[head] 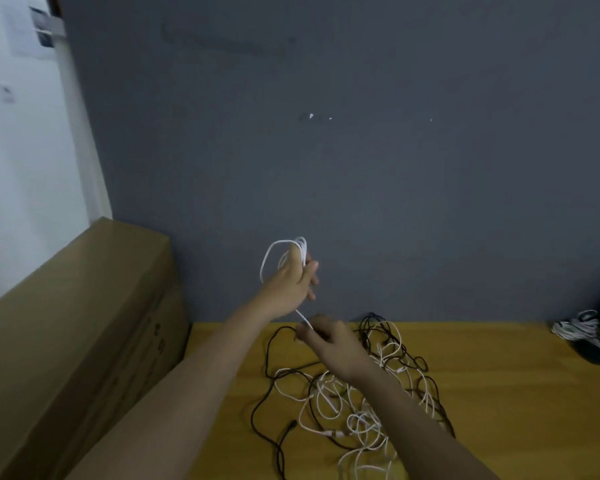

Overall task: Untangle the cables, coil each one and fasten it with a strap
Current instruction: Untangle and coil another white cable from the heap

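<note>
My left hand [290, 289] is raised above the wooden table [499, 393] and holds a white cable [274, 249] wound in loops around its fingers. A straight run of that cable drops from the hand to my right hand [326, 337], which pinches it just below. Under my right forearm lies a tangled pile of black and white cables [361, 403] spread over the table.
A large cardboard box [84, 323] stands against the table's left side. At the far right of the table sits a bundle of white cables [584, 330] with a dark object beside it. A grey wall rises right behind the table.
</note>
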A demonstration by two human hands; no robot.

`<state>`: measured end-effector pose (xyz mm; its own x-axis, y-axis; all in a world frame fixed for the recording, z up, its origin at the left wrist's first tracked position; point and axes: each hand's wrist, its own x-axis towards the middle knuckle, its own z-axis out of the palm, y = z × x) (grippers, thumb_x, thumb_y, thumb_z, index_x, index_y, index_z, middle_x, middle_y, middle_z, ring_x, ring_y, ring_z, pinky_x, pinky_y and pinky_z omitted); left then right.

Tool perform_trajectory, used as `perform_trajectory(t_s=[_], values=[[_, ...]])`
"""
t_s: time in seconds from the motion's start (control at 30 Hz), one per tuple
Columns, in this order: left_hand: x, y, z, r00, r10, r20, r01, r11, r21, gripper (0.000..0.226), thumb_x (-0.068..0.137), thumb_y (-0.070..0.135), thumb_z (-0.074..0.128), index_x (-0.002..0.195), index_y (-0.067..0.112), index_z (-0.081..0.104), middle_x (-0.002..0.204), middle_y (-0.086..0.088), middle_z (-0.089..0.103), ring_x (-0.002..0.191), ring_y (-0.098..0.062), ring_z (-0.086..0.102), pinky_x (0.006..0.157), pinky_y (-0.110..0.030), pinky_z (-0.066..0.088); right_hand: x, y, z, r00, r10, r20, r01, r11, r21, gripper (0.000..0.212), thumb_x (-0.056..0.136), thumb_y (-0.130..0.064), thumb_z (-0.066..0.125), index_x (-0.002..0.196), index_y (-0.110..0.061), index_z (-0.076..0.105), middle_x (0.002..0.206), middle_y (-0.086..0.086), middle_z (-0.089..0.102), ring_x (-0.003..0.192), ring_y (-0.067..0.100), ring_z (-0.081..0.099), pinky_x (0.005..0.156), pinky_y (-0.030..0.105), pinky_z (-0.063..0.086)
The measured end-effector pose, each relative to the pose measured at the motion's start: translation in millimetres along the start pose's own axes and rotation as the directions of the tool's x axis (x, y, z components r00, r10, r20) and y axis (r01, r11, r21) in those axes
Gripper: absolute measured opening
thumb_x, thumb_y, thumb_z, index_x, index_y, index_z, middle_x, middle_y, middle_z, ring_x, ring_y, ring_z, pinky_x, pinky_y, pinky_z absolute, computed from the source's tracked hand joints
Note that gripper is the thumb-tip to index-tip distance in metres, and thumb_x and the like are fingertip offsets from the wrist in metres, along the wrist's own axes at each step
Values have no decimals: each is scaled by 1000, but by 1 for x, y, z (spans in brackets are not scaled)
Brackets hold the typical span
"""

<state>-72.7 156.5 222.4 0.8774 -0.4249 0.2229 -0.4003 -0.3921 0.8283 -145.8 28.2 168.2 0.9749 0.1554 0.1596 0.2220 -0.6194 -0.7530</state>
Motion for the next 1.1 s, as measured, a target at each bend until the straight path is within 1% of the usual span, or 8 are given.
perform_trajectory(t_s=[0.2,0.4,0.47,0.6,0.7,0.77,0.93,1.1], values=[[-34,-8,-1,968,-150,202,66,926,372,40,104,34,29,131,4,34,134,-13,45,119,-25,47,91,-32,37,-21,-2,-14,998,45,32,-51,973,227,47,94,-43,50,75,-2,63,64,4,57,58,7,53,61,21,43],[-71,-26,1,950,-211,230,101,905,413,51,91,63,40,97,12,46,101,8,52,90,-9,54,89,-37,46,-46,3,-20,990,37,136,-76,953,294,36,87,-46,62,79,-12,67,63,-4,46,60,10,44,61,22,37],[-85,-29,-3,969,-158,191,58,894,443,51,87,63,51,83,13,39,84,10,46,69,-4,45,71,-30,41,-52,4,-17,989,52,139,-92,949,303,21,86,-36,67,81,-17,69,67,-1,51,65,12,49,62,24,41],[-105,-39,-16,943,-211,257,138,952,275,60,85,64,52,94,4,49,81,0,48,68,-13,44,62,-28,33,-67,11,-19,981,170,-95,-133,942,308,13,93,-20,61,85,-18,71,63,-9,61,58,7,54,56,18,43],[-110,-47,-32,966,-196,168,153,959,238,45,91,56,50,101,13,56,99,1,56,83,-13,51,66,-24,34,-77,23,-24,891,346,-292,-249,914,321,16,95,-21,56,93,-11,67,63,1,59,54,8,55,55,20,48],[-110,-50,-45,978,-194,81,170,956,238,47,93,54,50,118,14,60,121,3,57,101,-17,57,77,-26,39,-79,31,-24,810,468,-353,-344,867,360,19,98,-21,53,96,-5,63,66,8,60,58,18,62,63,38,55],[-105,-59,-79,977,-140,-163,189,920,343,38,97,41,47,82,6,52,75,-9,57,69,-28,56,54,-32,32,-72,31,-11,647,622,-441,-506,783,362,27,100,-25,44,100,-2,57,69,13,60,56,23,51,54,31,40],[-98,-64,-97,983,-82,-165,139,919,370,40,99,41,41,79,8,49,71,-8,53,63,-25,53,52,-32,31,-43,0,16,599,696,-394,-435,697,570,22,100,-19,43,99,-1,55,71,12,59,59,25,54,56,32,43]])
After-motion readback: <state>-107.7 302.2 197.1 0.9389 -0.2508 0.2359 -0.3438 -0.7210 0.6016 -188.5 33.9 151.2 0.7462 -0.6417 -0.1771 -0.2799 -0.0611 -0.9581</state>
